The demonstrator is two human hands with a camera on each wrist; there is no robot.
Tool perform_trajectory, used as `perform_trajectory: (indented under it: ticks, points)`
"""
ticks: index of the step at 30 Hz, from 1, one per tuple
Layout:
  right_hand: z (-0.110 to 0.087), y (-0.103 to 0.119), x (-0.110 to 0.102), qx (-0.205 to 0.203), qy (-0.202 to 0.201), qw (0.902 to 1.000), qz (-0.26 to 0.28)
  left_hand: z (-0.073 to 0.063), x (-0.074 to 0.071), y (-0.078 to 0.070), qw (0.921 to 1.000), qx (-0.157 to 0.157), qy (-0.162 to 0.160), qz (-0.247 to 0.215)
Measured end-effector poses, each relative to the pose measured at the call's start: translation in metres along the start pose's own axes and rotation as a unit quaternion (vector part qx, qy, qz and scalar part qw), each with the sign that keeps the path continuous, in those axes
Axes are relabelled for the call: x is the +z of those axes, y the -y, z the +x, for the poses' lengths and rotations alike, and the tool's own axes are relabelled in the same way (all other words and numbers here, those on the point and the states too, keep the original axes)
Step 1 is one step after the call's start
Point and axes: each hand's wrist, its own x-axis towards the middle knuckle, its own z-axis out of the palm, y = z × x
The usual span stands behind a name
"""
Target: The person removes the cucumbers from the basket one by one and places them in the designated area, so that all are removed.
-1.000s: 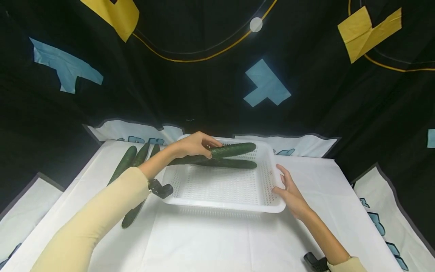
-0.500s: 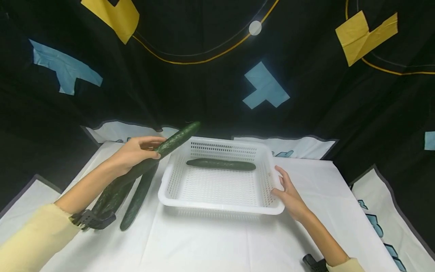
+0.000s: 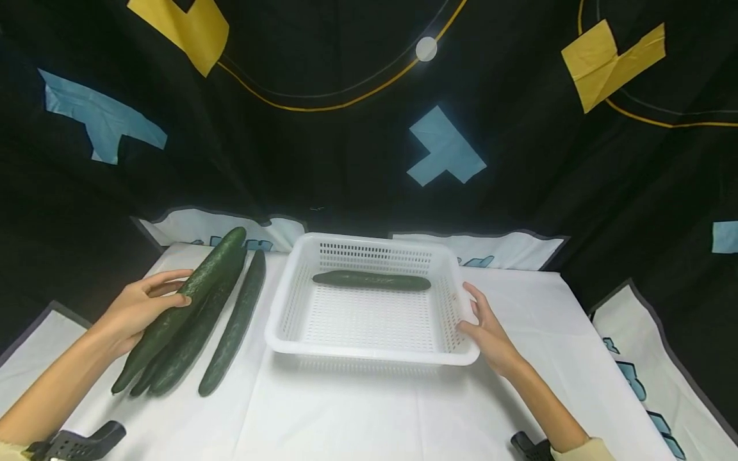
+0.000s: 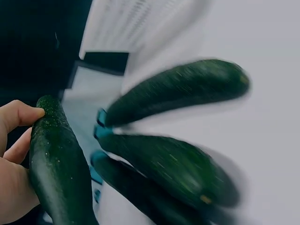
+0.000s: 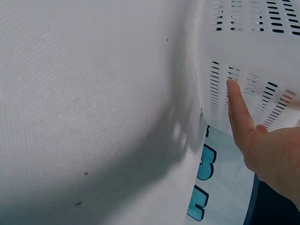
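Note:
My left hand (image 3: 134,312) grips a long dark green cucumber (image 3: 202,275) between thumb and fingers, at the left of the table. In the left wrist view this cucumber (image 4: 58,164) is apart from three others, which lie on the white cloth; two form a pair and one cucumber (image 3: 236,326) lies by itself nearer the basket. Another cucumber (image 3: 371,280) lies crosswise inside the white plastic basket (image 3: 369,355), towards its back wall. Against the basket's right side rests my right hand (image 3: 492,336); the right wrist view shows its thumb straight along the slotted outer wall.
White cloth (image 3: 340,416) covers the table. Behind it hangs a black curtain (image 3: 323,166) with blue and yellow patches. A black wrist camera (image 3: 81,442) sits on my left wrist, low in the head view.
My left hand has carried the cucumber from over the basket leftwards, to above the cucumbers on the table. My right hand has stayed at the basket's right side.

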Motion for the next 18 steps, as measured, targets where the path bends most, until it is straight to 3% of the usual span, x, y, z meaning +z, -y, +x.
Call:
perform_trajectory:
  ticks: [7,18]
  points:
    - [0.003,0.001,0.000,0.009,-0.009,0.9999,-0.005,0.003,-0.011,0.036,0.9989,-0.016,-0.042,0.011]
    - [0.002,0.002,0.001,0.016,-0.019,0.9996,-0.016,0.028,-0.030,0.065,0.9954,-0.045,-0.078,0.035]
